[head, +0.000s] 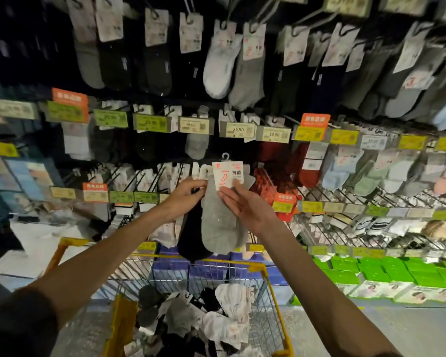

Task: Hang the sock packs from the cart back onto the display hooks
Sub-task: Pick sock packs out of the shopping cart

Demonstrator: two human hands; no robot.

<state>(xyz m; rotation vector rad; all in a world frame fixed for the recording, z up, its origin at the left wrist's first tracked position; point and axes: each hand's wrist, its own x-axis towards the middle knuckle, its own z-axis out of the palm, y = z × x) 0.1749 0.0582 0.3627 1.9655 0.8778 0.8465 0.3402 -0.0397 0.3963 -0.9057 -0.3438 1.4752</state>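
A grey sock pack [218, 225] with a white card label and a small plastic hook on top is held up in front of the display, with a black sock pack [191, 240] hanging partly behind it. My left hand [184, 193] pinches the packs at the left edge near the label. My right hand [245, 204] holds the grey pack's label from the right, thumb on the card, fingers relaxed. Below, the yellow wire cart [263, 269] contains several loose sock packs [204, 320] in white, grey and black.
The display wall [242, 68] carries rows of hanging socks on hooks with yellow and green price tags [238, 130]. Wire shelves [371, 202] run to the right. Blue boxes [206, 271] and green boxes [384, 274] lie stacked at the bottom.
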